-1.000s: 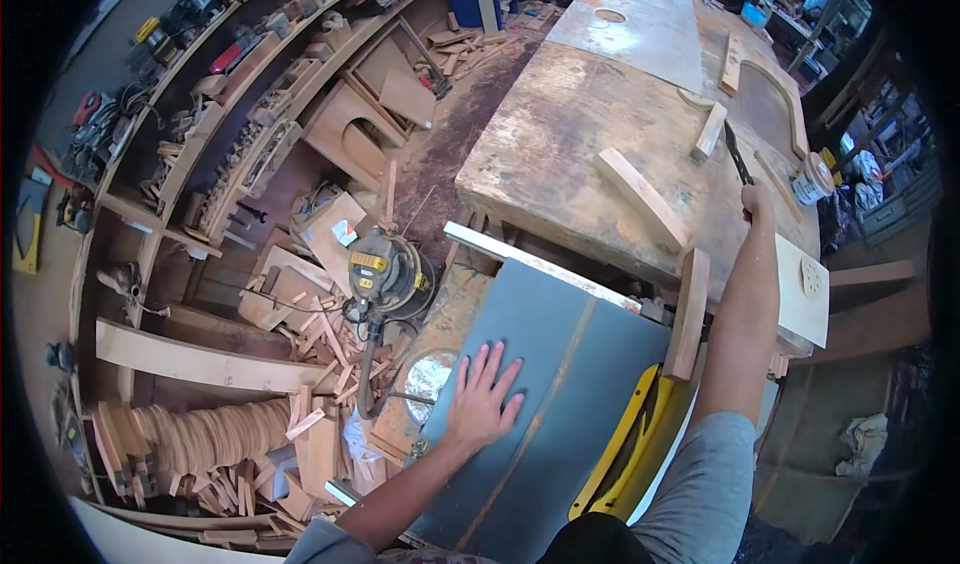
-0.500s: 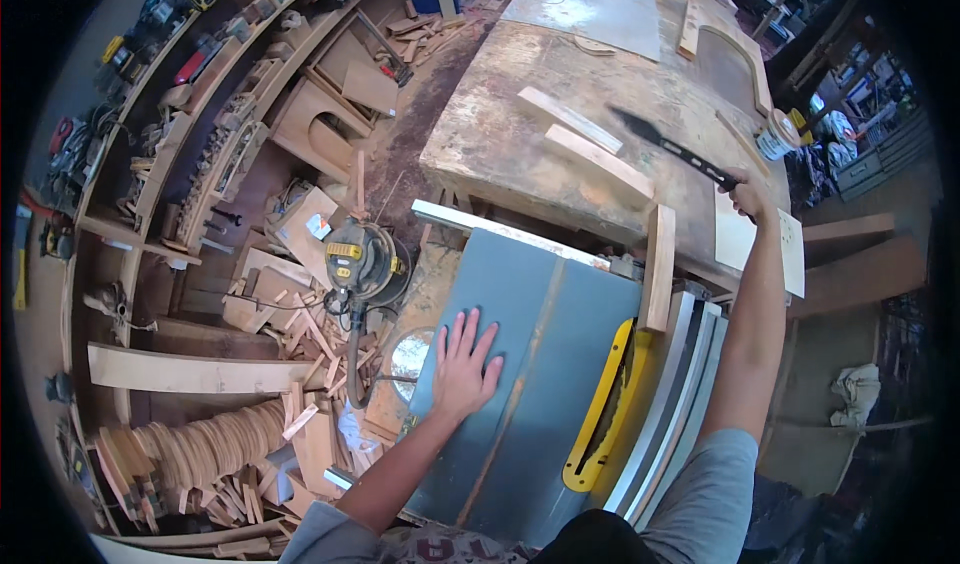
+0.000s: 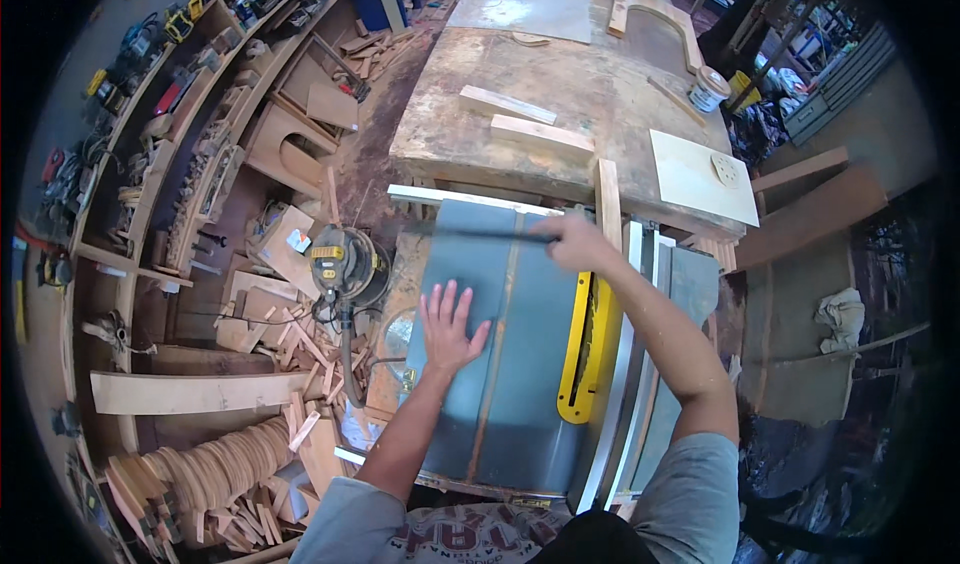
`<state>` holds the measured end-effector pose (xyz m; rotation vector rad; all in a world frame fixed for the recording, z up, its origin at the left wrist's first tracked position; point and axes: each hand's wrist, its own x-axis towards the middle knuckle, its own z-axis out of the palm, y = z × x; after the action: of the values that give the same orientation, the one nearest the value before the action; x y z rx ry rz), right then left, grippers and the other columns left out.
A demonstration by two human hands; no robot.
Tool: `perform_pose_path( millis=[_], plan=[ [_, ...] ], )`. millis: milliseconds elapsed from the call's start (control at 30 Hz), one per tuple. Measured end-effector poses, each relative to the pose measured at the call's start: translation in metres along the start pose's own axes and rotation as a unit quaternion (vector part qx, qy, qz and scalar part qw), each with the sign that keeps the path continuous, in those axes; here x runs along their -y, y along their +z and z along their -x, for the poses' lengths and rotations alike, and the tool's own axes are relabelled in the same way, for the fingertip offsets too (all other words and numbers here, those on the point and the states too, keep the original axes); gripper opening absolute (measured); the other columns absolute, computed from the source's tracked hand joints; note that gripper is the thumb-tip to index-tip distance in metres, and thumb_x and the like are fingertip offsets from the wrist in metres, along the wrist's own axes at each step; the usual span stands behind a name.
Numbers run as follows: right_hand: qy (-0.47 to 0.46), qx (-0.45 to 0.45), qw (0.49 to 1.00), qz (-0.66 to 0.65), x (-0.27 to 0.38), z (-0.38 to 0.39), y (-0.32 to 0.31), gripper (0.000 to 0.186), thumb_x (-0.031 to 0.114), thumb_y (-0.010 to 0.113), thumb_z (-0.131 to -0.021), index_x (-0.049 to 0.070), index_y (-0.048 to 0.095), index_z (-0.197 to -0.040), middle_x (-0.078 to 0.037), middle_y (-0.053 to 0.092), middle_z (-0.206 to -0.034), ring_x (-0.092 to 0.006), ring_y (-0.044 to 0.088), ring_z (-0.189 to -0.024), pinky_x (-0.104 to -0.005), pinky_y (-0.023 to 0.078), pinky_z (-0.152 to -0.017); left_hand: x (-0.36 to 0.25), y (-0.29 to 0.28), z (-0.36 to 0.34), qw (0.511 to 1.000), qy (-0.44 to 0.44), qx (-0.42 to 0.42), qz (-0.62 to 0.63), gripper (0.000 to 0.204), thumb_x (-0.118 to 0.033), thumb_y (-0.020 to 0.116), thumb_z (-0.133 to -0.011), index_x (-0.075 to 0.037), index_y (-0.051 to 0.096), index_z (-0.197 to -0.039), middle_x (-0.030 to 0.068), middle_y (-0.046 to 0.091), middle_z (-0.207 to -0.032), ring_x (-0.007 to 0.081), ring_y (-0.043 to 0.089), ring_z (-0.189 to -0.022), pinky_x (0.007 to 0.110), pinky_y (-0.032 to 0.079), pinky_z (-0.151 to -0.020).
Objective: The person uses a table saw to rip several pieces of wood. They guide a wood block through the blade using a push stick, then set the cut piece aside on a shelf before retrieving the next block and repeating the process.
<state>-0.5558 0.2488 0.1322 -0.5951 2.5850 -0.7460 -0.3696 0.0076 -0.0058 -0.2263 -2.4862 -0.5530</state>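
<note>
Under my left hand (image 3: 452,330) is the grey top of a table saw (image 3: 535,364); the hand lies flat with its fingers spread. My right hand (image 3: 577,243) is closed round the handle of a long, thin black tool (image 3: 465,232), held level over the far part of the saw top and pointing left. Motion blurs the tool, so its kind cannot be made out. Below my right forearm sits the saw's yellow throat plate (image 3: 572,389) with the blade in its slot. A wood strip (image 3: 608,199) stands just beyond that hand.
Beyond the saw is a worn workbench (image 3: 430,129) bearing wood pieces (image 3: 540,134), a pale board (image 3: 690,179) and a white tub (image 3: 709,89). To the left are a black and yellow shop vacuum (image 3: 345,264), offcuts (image 3: 300,339) and tool shelves (image 3: 215,154).
My right hand has swung the black tool from above the workbench back and left over the saw top. My left hand stays flat on the saw. The whole view has shifted slightly.
</note>
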Motion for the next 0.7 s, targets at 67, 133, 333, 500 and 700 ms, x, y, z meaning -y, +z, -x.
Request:
perform_pose_path(
  millis=[67,133,333,500,700],
  plan=[
    [0.123,-0.127,0.983,-0.047,-0.028,0.028,-0.018,0.055,0.01,0.057,-0.079,0.018,0.068,-0.132,-0.018,0.067,-0.132,-0.0385,0.061,-0.125,-0.0452,0.05,-0.104,-0.005,0.005,-0.011,1.0,0.005,0.0,0.013,0.072,-0.036,0.073,-0.087,-0.007,0.049,-0.149,0.021,0.048,-0.152,0.0436,0.041,-0.143,0.059,0.029,-0.118],
    [0.174,-0.291,0.939,-0.056,-0.067,0.057,-0.025,0.054,0.01,0.055,-0.083,0.012,0.064,-0.136,-0.02,0.064,-0.135,-0.0388,0.06,-0.126,-0.0459,0.048,-0.106,-0.007,0.018,-0.039,0.986,-0.086,0.064,0.127,0.054,-0.03,0.07,-0.09,-0.008,0.061,-0.138,0.0172,0.064,-0.135,0.0363,0.056,-0.128,0.053,0.037,-0.112],
    [0.299,-0.486,0.821,-0.004,-0.189,0.148,0.031,0.056,0.009,0.056,-0.091,0.005,0.05,-0.147,-0.022,0.062,-0.135,-0.0427,0.058,-0.124,-0.0492,0.045,-0.106,-0.07,0.165,-0.21,0.886,-0.247,0.257,0.297,0.052,-0.05,0.062,-0.096,-0.003,0.071,-0.116,0.0149,0.075,-0.104,0.0335,0.069,-0.103,0.043,0.051,-0.092],
    [0.361,-0.495,0.774,0.161,-0.228,0.181,0.086,0.06,0.01,0.062,-0.089,0.008,0.049,-0.148,-0.02,0.064,-0.124,-0.0398,0.061,-0.116,-0.0489,0.049,-0.095,-0.117,0.234,-0.272,0.819,-0.307,0.408,0.262,0.061,-0.059,0.073,-0.081,-0.002,0.075,-0.105,0.0148,0.077,-0.099,0.026,0.074,-0.088,0.037,0.056,-0.08],
    [0.334,-0.467,0.793,0.203,-0.221,0.184,0.094,0.066,0.01,0.068,-0.082,0.013,0.052,-0.146,-0.01,0.057,-0.097,-0.032,0.061,-0.092,-0.0455,0.047,-0.074,-0.102,0.232,-0.269,0.858,-0.299,0.282,0.309,0.047,-0.042,0.079,-0.078,-0.002,0.073,-0.102,0.0107,0.075,-0.087,0.0205,0.072,-0.076,0.034,0.056,-0.069]
  ],
)
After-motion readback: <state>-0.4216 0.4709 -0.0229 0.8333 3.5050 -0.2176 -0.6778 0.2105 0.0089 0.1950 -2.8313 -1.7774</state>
